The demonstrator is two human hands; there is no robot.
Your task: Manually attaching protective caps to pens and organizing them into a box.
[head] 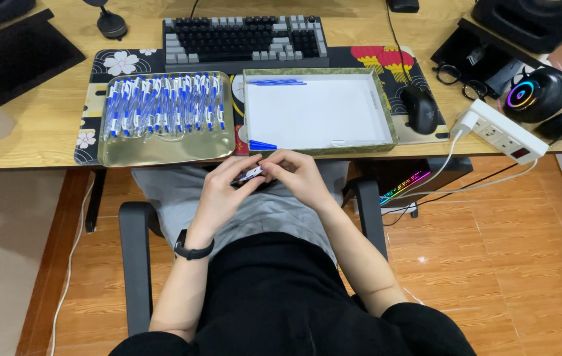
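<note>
- Just below the front edge of the surface (37,142), over the lap, a small blue-and-white pen (249,174) is held between both hands.
- The left hand (223,191) is closed on the pen from the left, fingers curled round its barrel; a black band is worn at that wrist.
- The right hand (299,177) is closed on the other end, its fingertips pinched at the pen so that the two hands meet over it. The pen seems to be kept close to the body so that both ends can be worked at once, though the exact action is too small to tell.
- A gold metal tray (162,150) lies on the surface just ahead of the left hand, with many blue-and-white pens laid side by side across its far half; its near part is bare.
- A shallow box (386,112) with a green rim and white floor sits just right of the tray, ahead of the right hand. A few thin blue parts lie at its far left corner and a small blue piece at its near left corner.
- Both containers rest on a patterned desk mat (123,62), placed within easy reach of each hand.
- A keyboard (245,41) stands behind them, a black mouse (419,109) to the right of the box.
- Further right lie glasses (457,78), a white power strip (505,130) and headphones (544,95).
- Nothing stands between the hands and the two containers; only the surface's edge is passed over.
</note>
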